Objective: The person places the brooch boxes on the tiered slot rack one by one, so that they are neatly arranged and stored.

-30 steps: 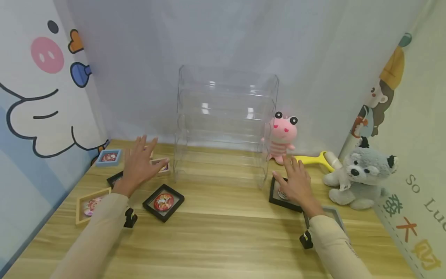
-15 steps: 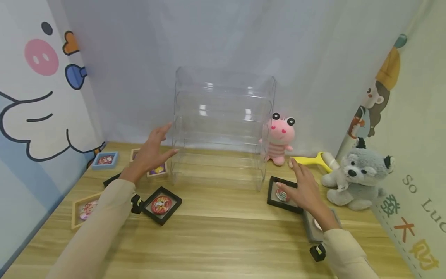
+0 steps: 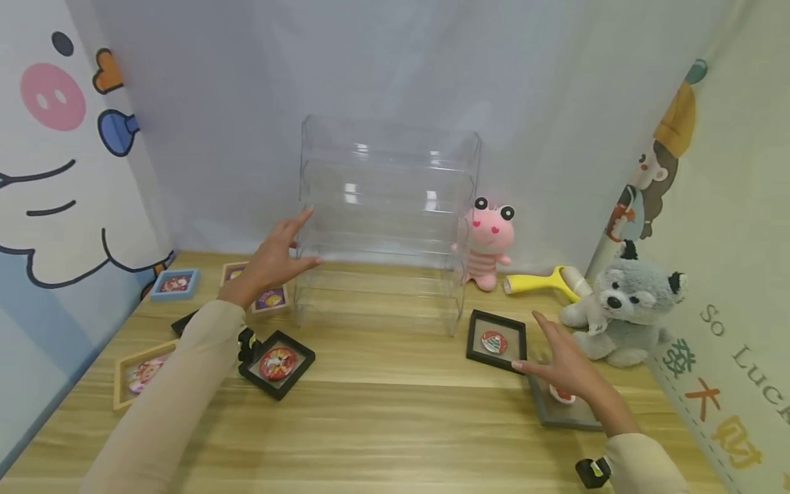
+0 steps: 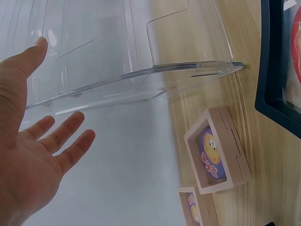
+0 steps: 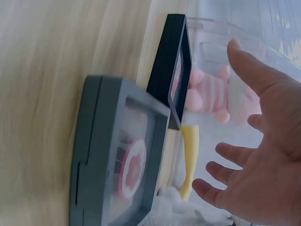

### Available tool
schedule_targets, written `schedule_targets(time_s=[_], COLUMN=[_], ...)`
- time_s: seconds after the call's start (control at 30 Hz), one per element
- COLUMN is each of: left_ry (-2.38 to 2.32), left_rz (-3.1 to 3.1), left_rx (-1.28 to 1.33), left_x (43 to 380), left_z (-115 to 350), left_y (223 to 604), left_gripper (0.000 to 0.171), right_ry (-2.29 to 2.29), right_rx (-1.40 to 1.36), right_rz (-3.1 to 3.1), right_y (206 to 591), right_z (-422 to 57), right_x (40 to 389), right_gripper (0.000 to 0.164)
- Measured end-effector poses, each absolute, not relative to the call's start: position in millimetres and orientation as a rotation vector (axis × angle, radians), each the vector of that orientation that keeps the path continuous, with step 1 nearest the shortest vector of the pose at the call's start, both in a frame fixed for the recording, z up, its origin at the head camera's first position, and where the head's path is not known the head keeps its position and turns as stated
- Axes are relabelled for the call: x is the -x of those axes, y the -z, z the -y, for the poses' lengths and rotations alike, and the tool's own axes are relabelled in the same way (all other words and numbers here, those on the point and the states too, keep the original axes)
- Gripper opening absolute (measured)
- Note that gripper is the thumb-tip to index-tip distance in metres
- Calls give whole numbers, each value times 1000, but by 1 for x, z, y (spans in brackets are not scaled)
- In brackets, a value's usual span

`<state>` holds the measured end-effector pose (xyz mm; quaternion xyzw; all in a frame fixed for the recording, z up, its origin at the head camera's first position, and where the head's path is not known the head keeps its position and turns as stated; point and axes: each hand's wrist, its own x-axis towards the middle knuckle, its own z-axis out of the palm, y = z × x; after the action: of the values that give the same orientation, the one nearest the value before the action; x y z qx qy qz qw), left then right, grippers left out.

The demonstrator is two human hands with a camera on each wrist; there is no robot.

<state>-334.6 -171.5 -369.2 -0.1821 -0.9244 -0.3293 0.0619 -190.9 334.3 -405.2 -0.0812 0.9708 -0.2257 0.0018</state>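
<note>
A clear acrylic stand [image 3: 389, 219] with several tiers rises at the table's back. My left hand [image 3: 271, 264] is raised at the stand's left side, thumb and fingers apart; in the left wrist view its fingers overlap the clear side panel [image 4: 127, 82]. Over the grey display frame [image 3: 546, 412] on the right, my right hand [image 3: 574, 367] has its fingers spread and holds nothing. Its thumb tip overlaps the edge of a black display frame [image 3: 474, 336] with a Christmas-tree badge. In the right wrist view the palm [image 5: 268, 174] is bare.
Left of the stand lie a black frame [image 3: 297, 377] with a red badge, pale pink frames [image 4: 235, 155], a blue frame [image 3: 175, 295] and a yellow frame [image 3: 118, 381]. Rightward are a pink plush [image 3: 487, 237], a yellow-handled roller [image 3: 537, 283] and a grey plush dog [image 3: 636, 302].
My left hand has moved from above the small frames to the stand's left side. The right hand has drawn back rightward and down, uncovering the black frame. The view has shifted slightly.
</note>
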Motion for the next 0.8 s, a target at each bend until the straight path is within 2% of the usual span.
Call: schedule_targets(time_s=[0.63, 0.8], left_ry=[984, 999], left_rz=[2834, 2827], left_rx=[550, 555], left_x=[340, 341], left_z=[167, 167], left_y=[367, 369], left_gripper=[93, 94], right_ry=[814, 846], right_rx=[287, 323], right_rz=[-2890, -2794], right_y=[422, 425], right_z=[-399, -410], right_x=[162, 160], right_gripper=[115, 113])
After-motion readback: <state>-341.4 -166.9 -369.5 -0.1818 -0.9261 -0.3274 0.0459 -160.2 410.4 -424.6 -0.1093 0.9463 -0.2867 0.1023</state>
